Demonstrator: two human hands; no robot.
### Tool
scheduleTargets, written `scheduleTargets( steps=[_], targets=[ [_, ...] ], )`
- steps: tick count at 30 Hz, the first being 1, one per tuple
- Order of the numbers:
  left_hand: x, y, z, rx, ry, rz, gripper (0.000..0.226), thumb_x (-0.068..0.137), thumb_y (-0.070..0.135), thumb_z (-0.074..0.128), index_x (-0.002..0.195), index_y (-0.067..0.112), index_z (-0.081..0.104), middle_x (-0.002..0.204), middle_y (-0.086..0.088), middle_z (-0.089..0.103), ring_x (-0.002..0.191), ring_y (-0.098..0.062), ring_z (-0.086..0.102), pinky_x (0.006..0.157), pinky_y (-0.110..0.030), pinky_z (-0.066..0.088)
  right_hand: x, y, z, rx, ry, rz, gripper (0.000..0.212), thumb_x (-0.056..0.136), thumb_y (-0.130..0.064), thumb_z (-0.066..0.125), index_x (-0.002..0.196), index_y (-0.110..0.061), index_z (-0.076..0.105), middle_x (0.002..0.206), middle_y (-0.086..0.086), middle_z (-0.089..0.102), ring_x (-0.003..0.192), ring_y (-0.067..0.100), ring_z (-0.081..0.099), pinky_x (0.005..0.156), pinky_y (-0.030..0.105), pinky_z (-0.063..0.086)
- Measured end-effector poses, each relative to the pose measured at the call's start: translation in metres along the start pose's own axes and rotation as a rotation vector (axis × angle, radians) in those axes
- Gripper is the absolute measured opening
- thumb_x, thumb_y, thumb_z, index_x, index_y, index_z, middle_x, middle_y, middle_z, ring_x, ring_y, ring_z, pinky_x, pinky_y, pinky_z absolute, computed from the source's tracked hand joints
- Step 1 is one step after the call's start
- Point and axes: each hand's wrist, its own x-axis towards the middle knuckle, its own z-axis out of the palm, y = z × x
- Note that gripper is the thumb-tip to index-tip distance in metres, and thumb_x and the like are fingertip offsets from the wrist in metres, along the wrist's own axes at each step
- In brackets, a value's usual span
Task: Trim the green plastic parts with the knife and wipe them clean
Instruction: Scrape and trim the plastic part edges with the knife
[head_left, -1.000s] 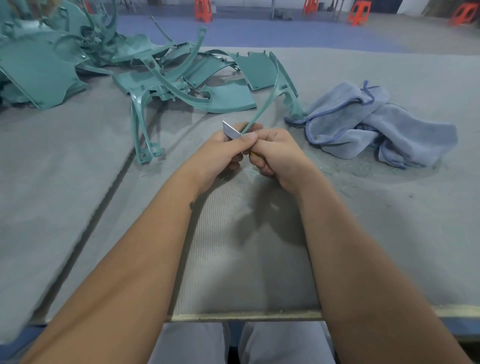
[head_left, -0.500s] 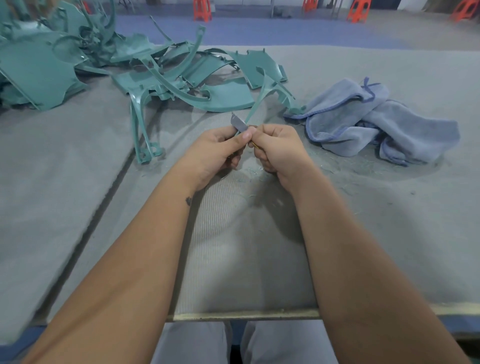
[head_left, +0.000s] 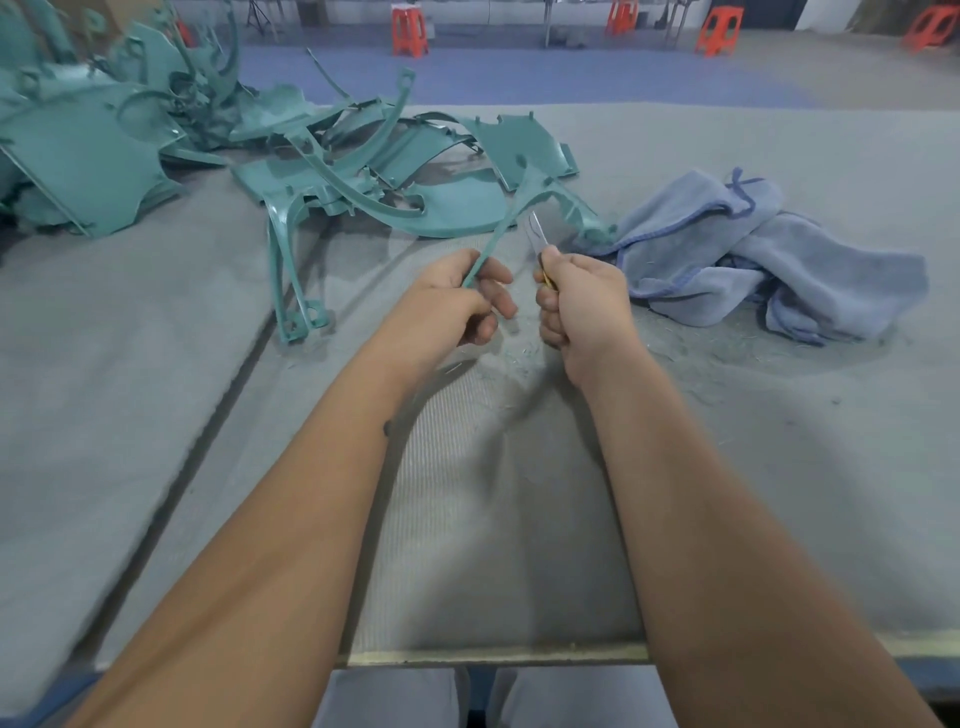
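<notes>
My left hand (head_left: 457, 296) pinches the near end of a thin, curved green plastic part (head_left: 511, 208), which arcs away to the upper right and down toward the cloth. My right hand (head_left: 579, 301) grips a small knife (head_left: 535, 236); its blade points up and away, just right of the green strip and apart from it. A blue-grey cloth (head_left: 753, 260) lies crumpled on the table to the right of my hands.
A pile of green plastic parts (head_left: 208, 150) covers the far left and middle of the grey felt table (head_left: 779, 467). One forked green part (head_left: 291, 270) reaches toward me at the left. Fine shavings (head_left: 514, 353) lie under my hands. Orange stools (head_left: 410, 31) stand beyond.
My hands have come apart: the left now holds the green strip alone, and the knife has shifted right, off the strip, its blade raised.
</notes>
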Motion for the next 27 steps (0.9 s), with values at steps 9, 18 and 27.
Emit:
scheduleTargets(
  steps=[9, 18, 27],
  targets=[
    [-0.002, 0.006, 0.012, -0.564, 0.009, -0.177, 0.033, 0.106, 0.032, 0.029, 0.107, 0.01, 0.053, 0.057, 0.0, 0.049, 0.045, -0.009, 0.04, 0.045, -0.019, 0.036, -0.003, 0.001, 0.003, -0.037, -0.036, -0.048, 0.032, 0.099, -0.025, 0.051, 0.069, -0.013, 0.052, 0.044, -0.004, 0.04, 0.033, 0.007, 0.024, 0.037, 0.019, 0.019],
    [0.002, 0.0, 0.004, -0.029, 0.102, 0.014, 0.023, 0.1, 0.009, 0.044, 0.081, 0.015, 0.056, 0.066, 0.003, 0.05, 0.055, -0.008, 0.043, 0.052, -0.022, 0.035, -0.013, 0.0, 0.008, -0.12, -0.282, -0.222, 0.031, 0.099, -0.014, 0.052, 0.069, -0.01, 0.055, 0.042, -0.001, 0.039, 0.033, 0.004, 0.026, 0.034, 0.016, 0.021],
    [0.001, -0.004, 0.0, -0.081, 0.042, 0.055, 0.026, 0.105, 0.013, 0.034, 0.09, 0.016, 0.055, 0.057, 0.007, 0.043, 0.053, -0.007, 0.035, 0.052, -0.02, 0.03, -0.016, 0.0, 0.008, -0.241, -0.238, -0.204, 0.03, 0.099, -0.017, 0.051, 0.07, -0.011, 0.05, 0.044, 0.001, 0.04, 0.035, 0.006, 0.028, 0.036, 0.016, 0.024]
  ],
)
